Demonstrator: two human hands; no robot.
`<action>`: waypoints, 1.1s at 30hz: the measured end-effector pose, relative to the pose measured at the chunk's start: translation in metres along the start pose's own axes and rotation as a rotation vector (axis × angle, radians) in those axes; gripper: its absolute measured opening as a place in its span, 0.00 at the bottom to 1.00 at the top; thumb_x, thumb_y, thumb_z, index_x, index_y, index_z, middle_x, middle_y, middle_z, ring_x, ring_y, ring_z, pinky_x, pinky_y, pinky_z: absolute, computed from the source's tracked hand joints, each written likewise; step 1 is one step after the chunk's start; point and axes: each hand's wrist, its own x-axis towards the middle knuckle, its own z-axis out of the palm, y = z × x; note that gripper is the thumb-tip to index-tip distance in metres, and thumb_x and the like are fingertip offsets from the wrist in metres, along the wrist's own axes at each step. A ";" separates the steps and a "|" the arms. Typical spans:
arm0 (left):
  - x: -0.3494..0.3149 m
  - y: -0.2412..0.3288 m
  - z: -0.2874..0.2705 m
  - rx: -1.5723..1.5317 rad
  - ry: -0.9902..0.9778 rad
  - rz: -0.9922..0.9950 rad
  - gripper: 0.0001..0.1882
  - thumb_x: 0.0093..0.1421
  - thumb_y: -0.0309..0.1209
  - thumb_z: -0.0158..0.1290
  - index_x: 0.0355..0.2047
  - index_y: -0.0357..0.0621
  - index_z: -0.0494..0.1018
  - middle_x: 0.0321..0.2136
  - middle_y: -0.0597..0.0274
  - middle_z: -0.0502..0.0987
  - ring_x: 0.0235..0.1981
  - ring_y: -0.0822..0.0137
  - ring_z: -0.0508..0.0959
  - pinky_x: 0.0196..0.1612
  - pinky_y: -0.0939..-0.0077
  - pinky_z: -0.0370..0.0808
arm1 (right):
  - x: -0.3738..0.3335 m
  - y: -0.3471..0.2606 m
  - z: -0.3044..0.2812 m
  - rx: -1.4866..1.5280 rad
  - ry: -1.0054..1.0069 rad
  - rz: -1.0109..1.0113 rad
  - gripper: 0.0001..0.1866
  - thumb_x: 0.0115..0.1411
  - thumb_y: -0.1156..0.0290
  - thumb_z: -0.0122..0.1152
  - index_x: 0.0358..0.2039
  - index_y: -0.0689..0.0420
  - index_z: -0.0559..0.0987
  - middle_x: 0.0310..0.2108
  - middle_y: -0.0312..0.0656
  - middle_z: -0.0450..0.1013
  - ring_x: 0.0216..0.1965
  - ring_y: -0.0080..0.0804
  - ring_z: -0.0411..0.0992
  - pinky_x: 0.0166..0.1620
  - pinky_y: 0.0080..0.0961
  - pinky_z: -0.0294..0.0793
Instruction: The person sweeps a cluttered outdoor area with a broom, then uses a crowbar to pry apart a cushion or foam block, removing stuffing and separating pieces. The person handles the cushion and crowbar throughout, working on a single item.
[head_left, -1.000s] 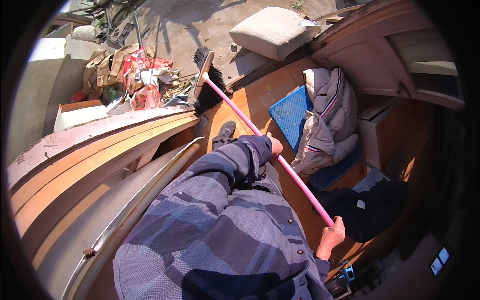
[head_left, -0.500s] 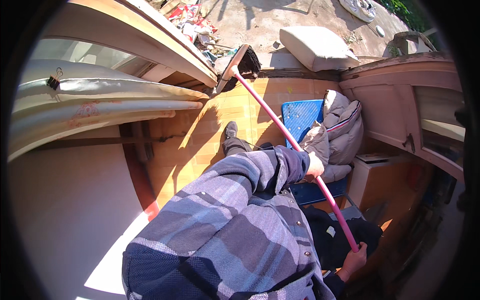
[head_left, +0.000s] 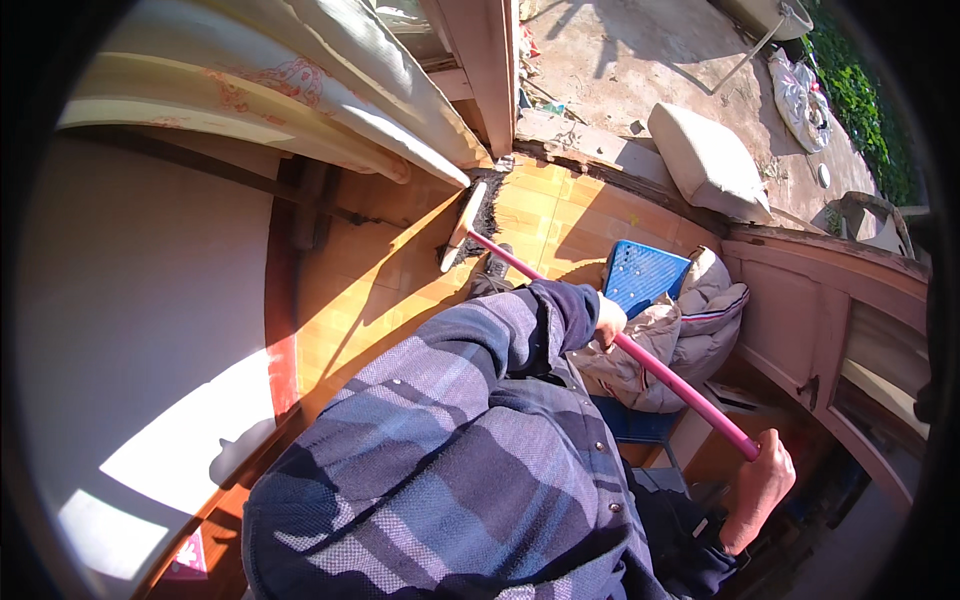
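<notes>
A broom (head_left: 676, 382) with a pink handle slants across the view, its pale head and dark bristles on the sunlit tiled floor beside a shoe (head_left: 498, 262). My left hand (head_left: 609, 320) is wrapped round the middle of the handle, my left arm crossing in front of my body in a plaid sleeve (head_left: 450, 360). Farther right, my right hand (head_left: 762, 485) grips the handle's top end. The left sleeve hides a little of the handle. Just past my left hand lies a beige padded jacket (head_left: 690, 340) on a blue chair (head_left: 645, 278).
A pale curtain (head_left: 290, 85) hangs at the upper left, above a white panel (head_left: 150, 330). Beyond the doorway sill (head_left: 620, 180) lies sunlit concrete ground, with a white cushion (head_left: 708, 160) at the sill. A wooden door (head_left: 785, 320) with a glass pane stands at the right.
The broom head has come back from the doorway sill onto the floor near my shoe. My right hand has moved up and to the right with the handle's end. The view has turned.
</notes>
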 end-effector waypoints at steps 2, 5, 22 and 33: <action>-0.020 -0.025 -0.001 -0.036 0.001 -0.092 0.19 0.51 0.48 0.66 0.39 0.52 0.83 0.34 0.57 0.83 0.40 0.54 0.82 0.40 0.51 0.73 | 0.032 -0.030 -0.004 0.034 0.018 -0.121 0.08 0.51 0.78 0.63 0.27 0.57 0.71 0.23 0.45 0.73 0.29 0.45 0.75 0.31 0.37 0.74; -0.055 -0.054 0.003 -0.134 0.053 -0.189 0.20 0.52 0.49 0.65 0.40 0.53 0.83 0.34 0.57 0.83 0.41 0.53 0.82 0.41 0.53 0.75 | 0.065 -0.072 -0.009 0.066 0.018 -0.266 0.07 0.50 0.76 0.62 0.26 0.57 0.72 0.23 0.45 0.72 0.29 0.45 0.75 0.32 0.38 0.73; -0.180 -0.077 -0.015 -0.321 0.556 -0.268 0.20 0.53 0.47 0.63 0.29 0.40 0.82 0.24 0.50 0.81 0.30 0.50 0.82 0.35 0.55 0.75 | 0.210 -0.104 -0.004 0.240 0.122 -0.498 0.05 0.50 0.79 0.59 0.27 0.55 0.73 0.25 0.47 0.74 0.30 0.51 0.75 0.33 0.42 0.72; -0.207 -0.199 0.144 -0.367 0.191 -0.719 0.16 0.53 0.43 0.64 0.42 0.56 0.83 0.41 0.58 0.83 0.47 0.51 0.80 0.50 0.49 0.73 | 0.115 -0.285 0.079 0.400 -0.185 -0.975 0.03 0.59 0.73 0.52 0.29 0.56 0.73 0.21 0.47 0.74 0.26 0.48 0.77 0.28 0.43 0.73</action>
